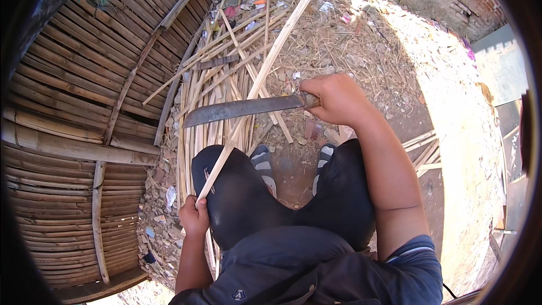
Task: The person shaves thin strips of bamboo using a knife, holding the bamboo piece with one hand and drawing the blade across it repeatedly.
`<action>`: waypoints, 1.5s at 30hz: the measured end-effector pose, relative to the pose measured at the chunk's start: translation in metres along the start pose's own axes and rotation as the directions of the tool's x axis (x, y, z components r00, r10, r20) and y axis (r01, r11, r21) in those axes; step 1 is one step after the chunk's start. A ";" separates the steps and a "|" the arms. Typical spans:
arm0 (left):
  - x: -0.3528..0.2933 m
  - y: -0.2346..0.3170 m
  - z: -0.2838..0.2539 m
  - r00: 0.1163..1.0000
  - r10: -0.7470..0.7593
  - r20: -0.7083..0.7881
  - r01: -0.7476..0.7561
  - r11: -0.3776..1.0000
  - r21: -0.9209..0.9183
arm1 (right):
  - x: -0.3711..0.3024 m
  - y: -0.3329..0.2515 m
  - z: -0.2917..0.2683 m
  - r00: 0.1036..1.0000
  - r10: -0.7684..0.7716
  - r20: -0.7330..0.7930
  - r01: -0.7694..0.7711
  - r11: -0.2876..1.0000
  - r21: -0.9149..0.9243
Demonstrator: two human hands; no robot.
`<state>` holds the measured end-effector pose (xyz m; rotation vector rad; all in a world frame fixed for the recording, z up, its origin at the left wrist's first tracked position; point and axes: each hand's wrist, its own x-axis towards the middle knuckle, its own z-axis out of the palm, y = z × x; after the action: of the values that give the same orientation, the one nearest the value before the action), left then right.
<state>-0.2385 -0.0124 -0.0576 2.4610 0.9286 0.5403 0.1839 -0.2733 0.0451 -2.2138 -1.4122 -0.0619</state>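
Note:
My left hand [194, 216] grips the near end of a long, pale bamboo strip [276, 51] beside my left knee. From there the strip slants up and away to the right, across my thigh and past the top of the view. In my right hand [334, 99] is the handle of a machete [243, 111], held out ahead of my knees. Its dark, worn blade points left and crosses over the strip; whether the edge touches it I cannot tell. My fingers hide most of the handle.
Many split bamboo strips [195, 96] lie piled on the ground ahead and left. A bamboo-slat wall [68, 73] stands along the left. Shavings and litter [339, 39] cover the ground ahead. More strips [426, 151] lie right of my arm, near a sunlit patch.

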 end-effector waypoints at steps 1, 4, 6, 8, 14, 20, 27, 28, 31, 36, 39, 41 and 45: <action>0.000 0.001 0.000 1.000 0.006 -0.009 -0.005 1.000 0.013 | 0.000 0.008 0.001 0.999 0.042 -0.034 -0.041 0.999 0.032; 0.000 0.002 0.001 0.999 0.020 -0.030 -0.018 0.997 0.075 | -0.003 0.040 -0.006 0.890 0.395 -0.226 -0.366 0.917 0.160; -0.001 0.001 0.003 0.998 0.038 -0.057 -0.032 0.995 0.098 | -0.004 0.044 -0.009 0.880 0.424 -0.215 -0.388 0.902 0.191; -0.001 0.002 0.004 0.997 0.039 -0.072 -0.032 0.995 0.097 | -0.006 0.040 -0.005 0.902 0.383 -0.200 -0.345 0.917 0.201; -0.005 0.001 0.005 0.993 0.027 -0.114 -0.008 0.986 0.168 | -0.002 -0.001 0.001 0.992 0.022 0.125 -0.024 1.000 0.016; -0.006 -0.002 0.005 0.992 0.033 -0.124 -0.006 0.978 0.209 | 0.002 0.039 -0.005 0.904 0.425 -0.048 -0.415 0.899 0.142; -0.004 -0.003 0.009 0.989 0.052 -0.139 -0.032 0.989 0.141 | -0.004 0.024 0.001 0.992 0.129 -0.015 -0.127 0.986 0.111; -0.003 -0.004 0.009 0.988 0.055 -0.142 -0.038 0.992 0.118 | -0.004 0.016 0.002 0.996 0.077 0.036 -0.080 0.995 0.066; -0.007 -0.011 -0.005 0.993 0.000 -0.116 0.012 0.995 0.102 | 0.001 0.004 0.003 0.995 -0.022 0.100 0.021 1.000 0.012; -0.017 -0.046 -0.051 0.982 0.065 -0.177 -0.040 0.990 0.138 | -0.006 0.040 -0.011 0.933 0.335 -0.133 -0.309 0.934 0.181; -0.022 -0.062 -0.079 0.981 0.077 -0.175 -0.047 0.984 0.169 | -0.009 0.055 -0.017 0.859 0.480 -0.176 -0.419 0.858 0.296; -0.024 -0.070 -0.091 0.983 0.076 -0.166 -0.046 0.982 0.181 | -0.011 0.054 -0.017 0.890 0.417 -0.185 -0.353 0.886 0.300; -0.028 -0.084 -0.105 0.972 0.102 -0.214 -0.047 0.968 0.247 | -0.008 0.034 -0.019 0.970 0.215 -0.110 -0.199 0.970 0.143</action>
<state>-0.3534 0.0536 -0.0224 2.7017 1.0461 0.7884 0.2133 -0.2998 0.0461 -2.1948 -1.0809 -0.0330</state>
